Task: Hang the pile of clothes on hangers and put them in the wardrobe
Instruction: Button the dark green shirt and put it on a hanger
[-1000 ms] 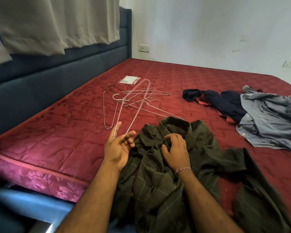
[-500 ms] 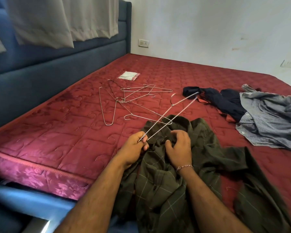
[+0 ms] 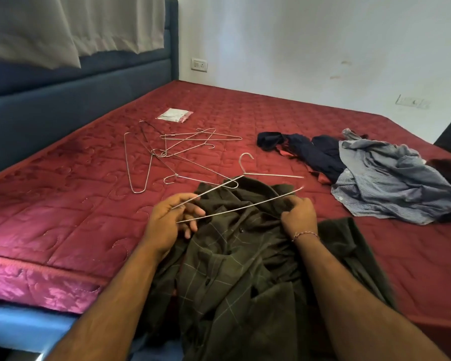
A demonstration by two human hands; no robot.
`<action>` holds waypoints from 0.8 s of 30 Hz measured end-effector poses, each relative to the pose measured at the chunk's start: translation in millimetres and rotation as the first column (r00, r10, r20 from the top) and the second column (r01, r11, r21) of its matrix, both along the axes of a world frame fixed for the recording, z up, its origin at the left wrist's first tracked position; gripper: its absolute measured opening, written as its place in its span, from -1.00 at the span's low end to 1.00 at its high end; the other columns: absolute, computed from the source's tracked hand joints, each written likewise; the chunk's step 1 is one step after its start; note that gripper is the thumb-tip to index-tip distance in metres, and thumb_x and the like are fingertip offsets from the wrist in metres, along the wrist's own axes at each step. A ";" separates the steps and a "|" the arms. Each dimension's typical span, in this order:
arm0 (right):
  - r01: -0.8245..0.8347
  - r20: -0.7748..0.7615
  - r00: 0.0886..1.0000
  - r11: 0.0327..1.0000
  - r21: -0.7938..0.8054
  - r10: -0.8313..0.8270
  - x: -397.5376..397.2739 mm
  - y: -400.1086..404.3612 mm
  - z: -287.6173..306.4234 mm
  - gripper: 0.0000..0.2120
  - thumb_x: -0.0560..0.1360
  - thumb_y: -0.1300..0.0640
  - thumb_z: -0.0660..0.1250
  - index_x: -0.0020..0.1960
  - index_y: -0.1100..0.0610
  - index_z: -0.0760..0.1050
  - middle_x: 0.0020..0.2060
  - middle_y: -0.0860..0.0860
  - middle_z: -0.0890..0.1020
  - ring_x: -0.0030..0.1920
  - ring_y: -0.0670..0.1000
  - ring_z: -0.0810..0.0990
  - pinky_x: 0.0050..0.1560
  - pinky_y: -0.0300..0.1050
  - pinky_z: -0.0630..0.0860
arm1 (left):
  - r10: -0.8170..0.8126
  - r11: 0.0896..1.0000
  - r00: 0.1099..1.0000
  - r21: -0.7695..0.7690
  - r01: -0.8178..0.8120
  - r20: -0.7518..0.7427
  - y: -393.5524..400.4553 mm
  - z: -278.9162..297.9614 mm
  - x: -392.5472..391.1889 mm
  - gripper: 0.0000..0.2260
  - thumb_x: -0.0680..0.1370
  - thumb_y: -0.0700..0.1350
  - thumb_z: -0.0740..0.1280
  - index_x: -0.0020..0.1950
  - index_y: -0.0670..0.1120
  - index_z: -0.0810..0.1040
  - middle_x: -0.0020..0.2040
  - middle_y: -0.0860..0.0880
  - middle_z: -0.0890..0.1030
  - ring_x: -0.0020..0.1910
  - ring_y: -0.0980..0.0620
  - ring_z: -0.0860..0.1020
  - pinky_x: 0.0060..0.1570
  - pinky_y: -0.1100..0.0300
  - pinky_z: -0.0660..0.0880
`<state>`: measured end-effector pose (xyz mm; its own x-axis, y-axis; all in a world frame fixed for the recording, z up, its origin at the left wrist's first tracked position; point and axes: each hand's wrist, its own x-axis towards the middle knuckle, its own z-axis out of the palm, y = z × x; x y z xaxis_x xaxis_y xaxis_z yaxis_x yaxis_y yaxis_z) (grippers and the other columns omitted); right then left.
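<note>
Over the olive shirt (image 3: 235, 256), I am pinching the wire hanger (image 3: 235, 201) in my left hand (image 3: 171, 221), now swung flat toward the collar my right hand (image 3: 298, 216) is gripping, ready for threading.

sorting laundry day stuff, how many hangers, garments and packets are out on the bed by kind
Wire hangers: 5, namely 1 in the left hand and 4 loose in a tangle
Garments: 3, namely green checked shirt, navy garment, grey-blue shirt
Plastic packet: 1
Total: 9; the tangle count is approximate.
</note>
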<state>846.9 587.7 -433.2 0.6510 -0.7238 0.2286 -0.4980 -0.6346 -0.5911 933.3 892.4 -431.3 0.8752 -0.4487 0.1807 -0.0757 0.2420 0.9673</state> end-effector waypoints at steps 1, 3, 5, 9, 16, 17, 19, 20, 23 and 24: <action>-0.037 0.001 0.999 0.999 0.040 0.037 -3.1 -4.2 0.6 -0.59 0.44 0.31 0.35 0.27 0.15 0.62 0.16 0.23 0.52 0.17 0.25 0.54 0.31 -0.04 0.43 | 0.012 1.000 0.999 -0.023 -0.013 -0.035 1.2 1.7 -0.6 -0.67 0.66 -0.40 0.04 0.19 -0.22 0.58 -0.05 -0.36 0.67 -0.41 -0.10 0.57 -0.50 0.17 0.47; -0.109 0.003 0.994 0.992 0.064 0.109 -1.3 -6.6 -0.8 -0.57 0.46 0.17 0.42 0.33 0.08 0.58 0.22 0.16 0.45 0.20 0.22 0.54 0.37 0.01 0.45 | 0.016 0.998 0.994 -0.059 -0.022 -0.105 7.8 7.0 0.0 -0.68 0.67 -0.39 0.04 0.16 -0.25 0.58 -0.01 -0.39 0.67 -0.38 -0.15 0.63 -0.45 0.14 0.56; -0.137 -0.106 0.985 0.991 0.007 0.137 4.6 -4.3 0.5 -0.52 0.47 -0.01 0.46 0.38 -0.01 0.52 0.27 0.11 0.40 0.22 0.20 0.53 0.34 0.09 0.49 | 0.011 0.996 0.991 -0.088 -0.023 -0.131 19.0 13.5 1.7 -0.67 0.68 -0.37 0.03 0.18 -0.24 0.58 -0.05 -0.37 0.68 -0.32 -0.20 0.67 -0.41 0.13 0.60; -0.025 -0.181 0.983 0.994 -0.102 0.006 14.5 -7.4 5.8 -0.75 0.49 0.02 0.40 0.16 -0.03 0.64 0.21 0.10 0.44 0.15 0.25 0.57 0.14 0.14 0.59 | 0.065 0.997 0.996 -0.044 -0.068 -0.066 56.8 30.8 12.4 -0.62 0.67 -0.38 0.00 0.16 -0.18 0.60 -0.15 -0.33 0.67 -0.26 -0.31 0.69 -0.35 0.08 0.64; -0.078 0.158 0.983 0.994 -0.081 0.090 14.2 -32.2 21.0 -0.81 0.49 -0.03 0.48 0.01 0.05 0.74 0.01 0.03 0.63 0.09 0.14 0.62 0.13 0.08 0.59 | 0.092 0.993 0.994 0.063 -0.095 0.051 82.2 59.7 48.4 -0.68 0.67 -0.39 0.06 0.12 -0.25 0.60 -0.23 -0.36 0.62 -0.31 -0.33 0.67 -0.34 0.04 0.66; -0.112 0.174 0.976 0.989 -0.099 0.128 11.2 -33.1 26.8 -0.82 0.49 -0.02 0.48 0.01 0.05 0.75 0.00 -0.01 0.64 0.08 0.10 0.62 0.13 0.07 0.59 | 0.085 0.994 0.994 0.063 -0.089 0.062 72.9 61.9 52.4 -0.69 0.67 -0.39 0.06 0.13 -0.26 0.60 -0.24 -0.33 0.63 -0.31 -0.33 0.67 -0.34 0.04 0.66; -0.192 0.203 0.953 0.967 -0.167 0.224 4.3 -33.2 39.2 -0.82 0.51 -0.01 0.45 0.04 0.03 0.75 0.00 -0.07 0.64 0.08 0.06 0.61 0.13 0.08 0.58 | 0.057 0.997 0.996 0.047 -0.061 0.071 46.6 64.2 55.6 -0.69 0.67 -0.38 0.06 0.13 -0.27 0.60 -0.26 -0.30 0.63 -0.30 -0.33 0.67 -0.33 0.03 0.66; -0.237 0.216 0.936 0.951 -0.199 0.278 1.2 -34.0 45.1 -0.81 0.51 -0.01 0.43 0.05 0.02 0.74 0.00 -0.09 0.65 0.08 0.04 0.62 0.13 0.09 0.58 | 0.035 0.998 0.997 0.042 -0.038 0.071 31.7 64.5 54.7 -0.70 0.67 -0.38 0.07 0.11 -0.26 0.61 -0.26 -0.29 0.64 -0.29 -0.32 0.68 -0.32 0.02 0.66; -0.353 0.183 0.892 0.890 -0.290 0.413 -11.5 -35.2 66.4 -0.80 0.52 0.03 0.39 0.08 0.00 0.73 0.01 -0.11 0.70 0.06 -0.01 0.65 0.11 0.03 0.58 | -0.043 0.998 0.998 0.037 0.041 0.054 -15.8 61.0 44.7 -0.71 0.67 -0.38 0.12 -0.01 -0.25 0.63 -0.22 -0.31 0.66 -0.28 -0.30 0.69 -0.29 0.02 0.65; -0.373 0.168 0.886 0.879 -0.297 0.432 -15.4 -35.5 72.3 -0.81 0.54 0.08 0.39 0.10 0.01 0.73 0.02 -0.09 0.72 0.06 -0.03 0.66 0.13 -0.03 0.57 | -0.070 0.997 0.997 0.022 0.069 0.039 -32.1 59.9 40.3 -0.71 0.66 -0.38 0.12 -0.05 -0.24 0.63 -0.20 -0.31 0.67 -0.28 -0.29 0.69 -0.29 0.02 0.64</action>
